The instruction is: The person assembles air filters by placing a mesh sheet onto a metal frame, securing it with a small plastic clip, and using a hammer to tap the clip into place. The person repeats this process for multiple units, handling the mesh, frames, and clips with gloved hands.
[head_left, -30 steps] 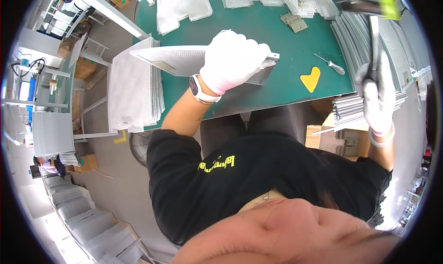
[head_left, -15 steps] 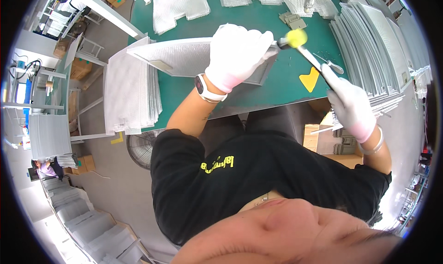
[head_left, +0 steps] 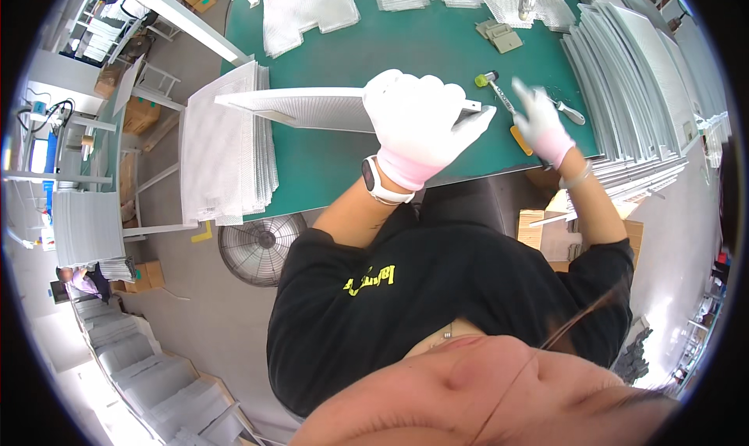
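At the far left of the green table (head_left: 320, 177), a stack of pale mesh sheets (head_left: 222, 149) lay with its edges slightly out of line; below it stood a round floor fan (head_left: 265, 243). At the back, notched mesh sheets (head_left: 308, 9) lay flat.

Right of the stack, the framed mesh panel (head_left: 312, 106) stood tilted on the table, its left end reaching in front of the stack's edge. The left hand (head_left: 425, 126), gloved in white, gripped its right part, fingers bent over the upper edge and thumb stretched out near the corner. With only that one hand on it, the panel could tip or swivel if the grip slackened, and its left end could catch the sheets.

Further right lay the yellow-and-black-headed mallet (head_left: 485, 79), its handle running toward the right hand (head_left: 540, 126). That hand was blurred, its fingers spread and extended; whether the thumb touched the handle, I could not tell. Just below it, a yellow scraper (head_left: 520, 140) was partly covered, and a screwdriver (head_left: 572, 114) lay beside it. With the tools so close together, a careless sweep could knock one off the near edge.

At the far right, mesh panels (head_left: 624, 87) leaned in a row.
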Available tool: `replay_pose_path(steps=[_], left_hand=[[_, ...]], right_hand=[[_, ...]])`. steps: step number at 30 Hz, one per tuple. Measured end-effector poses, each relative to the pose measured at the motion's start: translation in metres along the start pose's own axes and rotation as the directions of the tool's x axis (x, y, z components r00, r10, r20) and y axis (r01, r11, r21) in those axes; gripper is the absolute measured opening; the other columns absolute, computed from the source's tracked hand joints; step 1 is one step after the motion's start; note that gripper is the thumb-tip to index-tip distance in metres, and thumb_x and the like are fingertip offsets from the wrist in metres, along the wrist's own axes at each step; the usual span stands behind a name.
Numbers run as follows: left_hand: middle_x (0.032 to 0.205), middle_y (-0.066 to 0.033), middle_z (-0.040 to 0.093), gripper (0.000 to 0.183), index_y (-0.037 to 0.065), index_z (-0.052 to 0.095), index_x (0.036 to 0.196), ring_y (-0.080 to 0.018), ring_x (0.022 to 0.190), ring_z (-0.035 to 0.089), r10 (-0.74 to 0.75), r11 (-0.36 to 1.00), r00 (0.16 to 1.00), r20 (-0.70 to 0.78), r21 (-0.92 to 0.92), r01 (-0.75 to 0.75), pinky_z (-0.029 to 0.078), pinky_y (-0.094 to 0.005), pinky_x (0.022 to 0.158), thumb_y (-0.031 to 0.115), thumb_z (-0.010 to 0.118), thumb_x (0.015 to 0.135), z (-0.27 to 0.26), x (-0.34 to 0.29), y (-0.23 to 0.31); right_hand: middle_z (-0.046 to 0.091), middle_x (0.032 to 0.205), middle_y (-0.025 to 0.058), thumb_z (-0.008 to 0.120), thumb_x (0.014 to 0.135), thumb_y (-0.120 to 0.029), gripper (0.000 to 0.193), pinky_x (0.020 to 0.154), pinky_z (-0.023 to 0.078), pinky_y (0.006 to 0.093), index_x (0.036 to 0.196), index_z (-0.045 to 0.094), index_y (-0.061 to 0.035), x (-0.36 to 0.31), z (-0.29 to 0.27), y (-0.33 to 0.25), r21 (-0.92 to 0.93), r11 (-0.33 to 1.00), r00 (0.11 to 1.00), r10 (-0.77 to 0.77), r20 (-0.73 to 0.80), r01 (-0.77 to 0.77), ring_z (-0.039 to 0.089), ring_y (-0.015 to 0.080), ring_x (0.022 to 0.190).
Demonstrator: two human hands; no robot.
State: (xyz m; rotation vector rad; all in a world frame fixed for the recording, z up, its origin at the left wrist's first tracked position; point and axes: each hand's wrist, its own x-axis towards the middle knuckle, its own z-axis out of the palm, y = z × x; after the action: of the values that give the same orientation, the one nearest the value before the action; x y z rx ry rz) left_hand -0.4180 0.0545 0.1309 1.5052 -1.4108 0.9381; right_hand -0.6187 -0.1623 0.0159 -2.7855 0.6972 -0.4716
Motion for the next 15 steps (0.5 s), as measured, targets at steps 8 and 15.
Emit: replay_pose_path(steps=[8,15], left_hand=[[0.065,0.0011,0.047,0.021,0.020,0.062,0.076,-0.0229,0.066,0.049,-0.042,0.991,0.992,0.120,0.130,0.026,0.034,-0.0410,0.069,0.031,0.077,0.065,-0.003,-0.011,0.009],[0.062,0.0015,0.047,0.021,0.018,0.062,0.075,-0.0222,0.061,0.049,-0.011,1.000,1.000,0.019,-0.013,0.011,0.035,-0.0403,0.067,0.024,0.076,0.061,0.014,-0.004,-0.004]], right_hand=[[0.054,0.128,0.0176,0.065,0.094,-0.024,0.048,0.101,0.041,0.0401,0.132,0.051,0.0014,0.182,-0.198,-0.169,0.584,0.488,0.701,-0.084,-0.708,0.648,0.051,0.0272,0.120],[0.053,0.113,0.0142,0.065,0.094,-0.025,0.038,0.089,0.040,0.0361,0.120,0.052,-0.0004,0.197,-0.197,-0.189,0.819,0.204,0.842,-0.190,-0.504,0.537,0.050,0.0234,0.105]])
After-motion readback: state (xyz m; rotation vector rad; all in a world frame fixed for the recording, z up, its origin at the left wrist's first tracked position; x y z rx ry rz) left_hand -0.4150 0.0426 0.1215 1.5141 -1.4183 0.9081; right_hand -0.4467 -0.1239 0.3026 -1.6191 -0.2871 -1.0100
